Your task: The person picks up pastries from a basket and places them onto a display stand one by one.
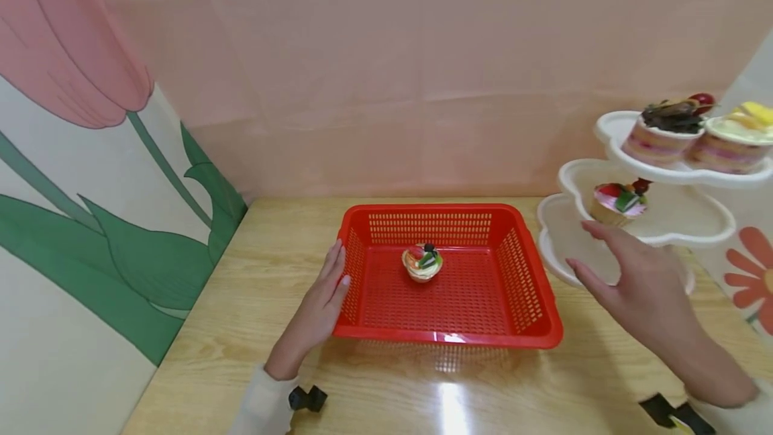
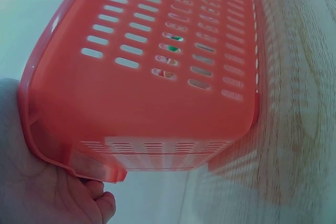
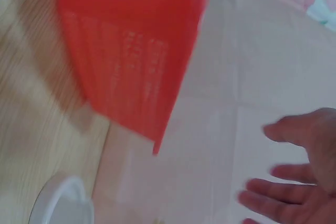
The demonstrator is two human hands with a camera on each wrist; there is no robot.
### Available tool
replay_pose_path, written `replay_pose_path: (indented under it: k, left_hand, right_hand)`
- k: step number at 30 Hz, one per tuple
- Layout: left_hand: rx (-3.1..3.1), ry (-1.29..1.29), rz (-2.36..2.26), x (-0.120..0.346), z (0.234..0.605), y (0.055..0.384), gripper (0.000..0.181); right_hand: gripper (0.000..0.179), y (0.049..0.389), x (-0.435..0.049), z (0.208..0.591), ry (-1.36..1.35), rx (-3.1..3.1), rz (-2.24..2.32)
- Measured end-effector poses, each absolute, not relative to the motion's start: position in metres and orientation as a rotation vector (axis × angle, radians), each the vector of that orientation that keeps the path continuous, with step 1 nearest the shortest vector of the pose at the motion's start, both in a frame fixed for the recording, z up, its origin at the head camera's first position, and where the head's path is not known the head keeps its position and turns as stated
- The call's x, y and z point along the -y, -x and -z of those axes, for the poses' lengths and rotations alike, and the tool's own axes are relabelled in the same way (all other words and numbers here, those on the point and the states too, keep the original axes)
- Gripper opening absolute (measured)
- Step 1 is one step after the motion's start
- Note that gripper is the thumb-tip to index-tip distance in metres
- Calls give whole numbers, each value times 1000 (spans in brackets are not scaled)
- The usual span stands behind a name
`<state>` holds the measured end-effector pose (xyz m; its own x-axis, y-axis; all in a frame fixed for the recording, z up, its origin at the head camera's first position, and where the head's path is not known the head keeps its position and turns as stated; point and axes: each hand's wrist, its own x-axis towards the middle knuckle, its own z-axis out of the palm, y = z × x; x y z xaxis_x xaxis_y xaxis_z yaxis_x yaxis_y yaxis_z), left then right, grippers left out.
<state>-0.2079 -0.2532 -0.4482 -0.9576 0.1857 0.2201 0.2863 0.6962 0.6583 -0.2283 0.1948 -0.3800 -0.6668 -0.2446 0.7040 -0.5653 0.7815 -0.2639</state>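
A red plastic basket (image 1: 447,340) sits on the wooden table with one small fruit-topped cupcake (image 1: 422,263) inside. My left hand (image 1: 319,301) rests along the basket's left rim, its fingers extended; the left wrist view shows the fingers at the rim's outer edge. Over at the right, my right hand (image 1: 649,287) is held beside a white tiered stand (image 1: 712,217), thumb and fingers spread with nothing between them. Just beyond its fingertips, a cupcake with pink cream (image 1: 617,205) stands on the middle tier, its lower part partly covered by the hand.
On the stand's top tier are a cake cup with dark chocolate topping (image 1: 667,131) and another with yellow fruit (image 1: 733,136). A pink backdrop (image 1: 386,86) rises behind the table (image 1: 266,247). Printed tulips (image 1: 66,39) cover the left wall.
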Motion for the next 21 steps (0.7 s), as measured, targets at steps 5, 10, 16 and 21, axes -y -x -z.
replay_pose_path:
  k: [5,10,16,21]
  left_hand:
    - [2761,379,1120,253,449,208,61]
    - [2753,379,1147,253,449,207,58]
    - [2752,374,1136,253,450,208,53]
    - [2745,385,1118,253,450,209,54]
  right_hand:
    - [52,229,-173,372,-746,2436,-705]
    - [44,232,-151,364,-882,2554,-688]
    - [45,237,-131,355,-1009,2709,-731]
    - [45,243,-114,348,-1081,2805,-821]
